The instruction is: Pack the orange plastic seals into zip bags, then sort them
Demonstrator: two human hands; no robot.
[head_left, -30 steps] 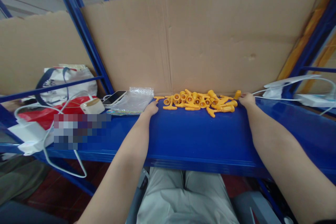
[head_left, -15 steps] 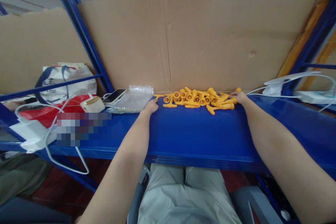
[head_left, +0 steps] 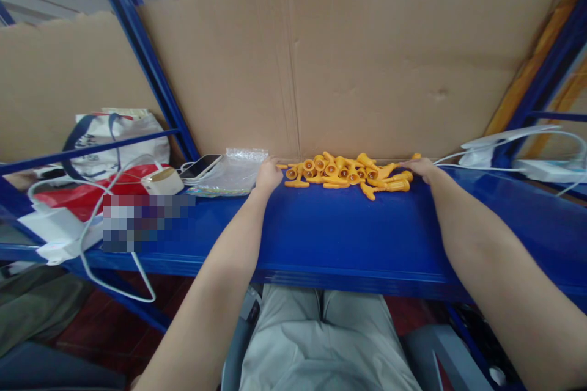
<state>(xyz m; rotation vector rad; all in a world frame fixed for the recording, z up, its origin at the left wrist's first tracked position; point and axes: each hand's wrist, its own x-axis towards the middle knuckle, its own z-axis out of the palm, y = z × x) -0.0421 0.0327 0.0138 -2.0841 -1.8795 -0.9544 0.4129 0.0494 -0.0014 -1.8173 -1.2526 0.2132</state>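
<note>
Several yellow plastic pieces (head_left: 339,171), each with a hollow cup-shaped end and a T-shaped grip, lie heaped at the back of the blue shelf (head_left: 348,238). At the heap's left end is my left hand (head_left: 268,176), its fingers reaching forward beside the tip of one yellow piece; part of them is hidden. My right hand (head_left: 420,167) rests at the right end, fingers stretched toward the heap and apparently touching its edge. Another yellow piece (head_left: 416,156) shows just behind that hand. I see nothing gripped in either hand.
A cardboard sheet (head_left: 367,61) stands behind the shelf. Left of the heap lie clear plastic bags (head_left: 229,174), a phone (head_left: 202,166), a white charger (head_left: 161,181) and a cloth bag (head_left: 121,143). White cables and a power strip (head_left: 550,169) are at the right.
My left hand has moved slightly forward and right, over part of the leftmost yellow piece. The right hand has shifted a little, its fingers more stretched out. The heap looks nearly unchanged.
</note>
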